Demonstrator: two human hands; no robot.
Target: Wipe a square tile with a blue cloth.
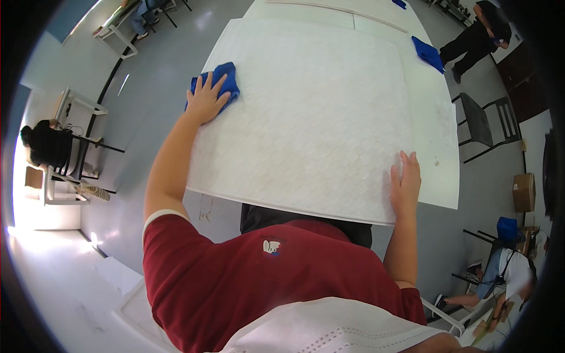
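A large white panel with a faint scale-like pattern (306, 117) lies flat in front of me, reaching almost to my body. My left hand (206, 101) is spread on a crumpled blue cloth (231, 76) at the panel's left edge; the palm presses it down, with fingers apart. At the near right, my right hand (405, 182) rests flat on the panel's edge, fingers stretched forward and slightly apart, with nothing visible in it.
Beneath the panel, a white table (435, 176) shows along the right. A folded blue cloth (428, 54) lies on its far right. Beyond stand a dark chair (479, 120) and a person in black (485, 32). Other people sit left and lower right. A cardboard box (524, 193) is at the right.
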